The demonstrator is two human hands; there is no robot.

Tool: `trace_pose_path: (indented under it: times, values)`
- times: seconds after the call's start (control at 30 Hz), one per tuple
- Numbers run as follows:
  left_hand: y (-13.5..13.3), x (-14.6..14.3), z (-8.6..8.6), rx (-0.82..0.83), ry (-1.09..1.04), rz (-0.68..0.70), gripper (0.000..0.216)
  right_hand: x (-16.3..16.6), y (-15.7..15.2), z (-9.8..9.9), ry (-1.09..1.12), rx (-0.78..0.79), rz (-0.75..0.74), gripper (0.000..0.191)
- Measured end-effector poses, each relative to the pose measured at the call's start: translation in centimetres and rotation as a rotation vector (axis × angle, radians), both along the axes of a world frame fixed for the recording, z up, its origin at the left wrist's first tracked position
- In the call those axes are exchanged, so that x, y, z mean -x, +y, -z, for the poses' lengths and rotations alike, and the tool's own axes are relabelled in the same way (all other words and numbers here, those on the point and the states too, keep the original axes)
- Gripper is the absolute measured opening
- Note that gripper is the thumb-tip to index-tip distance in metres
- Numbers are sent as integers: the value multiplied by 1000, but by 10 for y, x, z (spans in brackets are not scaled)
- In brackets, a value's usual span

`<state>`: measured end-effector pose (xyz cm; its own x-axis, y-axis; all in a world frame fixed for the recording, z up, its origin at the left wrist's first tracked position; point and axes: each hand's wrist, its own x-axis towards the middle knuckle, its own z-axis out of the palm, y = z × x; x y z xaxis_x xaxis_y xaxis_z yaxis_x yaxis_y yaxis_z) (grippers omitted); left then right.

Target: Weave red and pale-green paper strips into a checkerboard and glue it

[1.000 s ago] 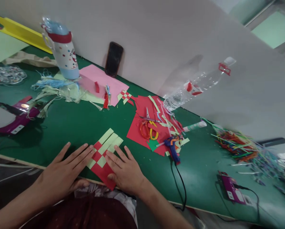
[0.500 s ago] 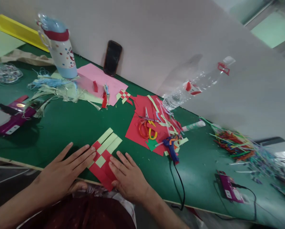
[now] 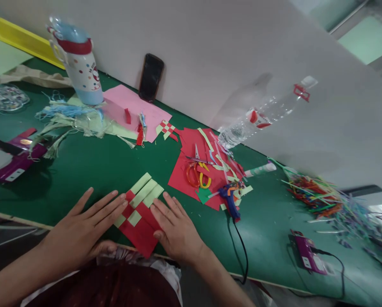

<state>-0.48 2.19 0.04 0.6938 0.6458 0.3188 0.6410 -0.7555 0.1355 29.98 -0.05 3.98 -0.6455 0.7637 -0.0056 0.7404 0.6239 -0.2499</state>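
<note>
A woven piece of red and pale-green paper strips (image 3: 139, 226) lies flat near the table's front edge, with loose pale-green ends pointing away from me. My left hand (image 3: 85, 228) rests with fingers stretched out, their tips on the weave's left side. On the right side, the fingertips of my right hand (image 3: 176, 228) touch the red paper, its fingers extended and close together. Neither hand grips anything. Parts of the weave's left and right edges are hidden under my fingers.
Red paper (image 3: 181, 170) with scissors (image 3: 199, 172) and scraps lies to the right, beside a blue glue gun (image 3: 231, 202) with a cord. A plastic bottle (image 3: 258, 117), phone (image 3: 151, 77) and flask (image 3: 82, 68) stand along the wall. Purple devices (image 3: 309, 254) sit at both sides.
My right hand has shifted slightly right and away from me on the paper. My left hand has drawn back a little to the left, uncovering more of the weave's left edge.
</note>
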Motion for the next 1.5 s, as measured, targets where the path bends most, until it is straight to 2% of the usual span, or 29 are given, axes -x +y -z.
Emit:
trace_pose_path:
  times: [0.13, 0.27, 0.47, 0.6, 0.73, 0.8, 0.9, 0.97, 1.03, 1.17, 1.23, 1.33, 1.5]
  values:
    - [16, -3, 3, -25, 49, 15, 82, 20, 35, -3, -14, -57, -18, 54]
    - [20, -7, 7, -4, 10, 13, 88, 37, 63, 5, -52, -42, -62, 59]
    - [13, -10, 7, 57, -56, -35, 86, 38, 70, 23, -42, -24, -83, 62]
    - [14, -9, 3, 63, -74, -28, 89, 34, 75, 16, -15, 29, -71, 62]
    - [10, -3, 0, 30, -60, 5, 103, 25, 56, -2, 59, 26, -24, 61]
    - [3, -1, 1, 36, -70, 2, 106, 20, 32, -5, 90, 9, -54, 59]
    - [-8, 2, 5, 37, -88, -16, 97, 17, -10, 0, 142, -40, -122, 68]
    - [-13, 2, 9, 23, -88, -21, 89, 17, -31, 7, 167, -83, -127, 58]
    - [-17, 3, 11, 9, -74, -21, 82, 18, -43, 14, 215, -126, -76, 39]
    - [-20, 4, 12, -69, -4, 0, 57, 18, -43, 19, 390, -201, 65, 20]
    - [-20, 2, 9, -114, 26, 10, 46, 16, -38, 16, 462, -217, 107, 17]
    - [-21, -3, 1, -133, 4, 34, 39, 14, -32, 7, 535, -224, 179, 17]
    - [-19, -19, -15, 28, -132, 90, 23, 17, -19, -8, 534, -227, 222, 18]
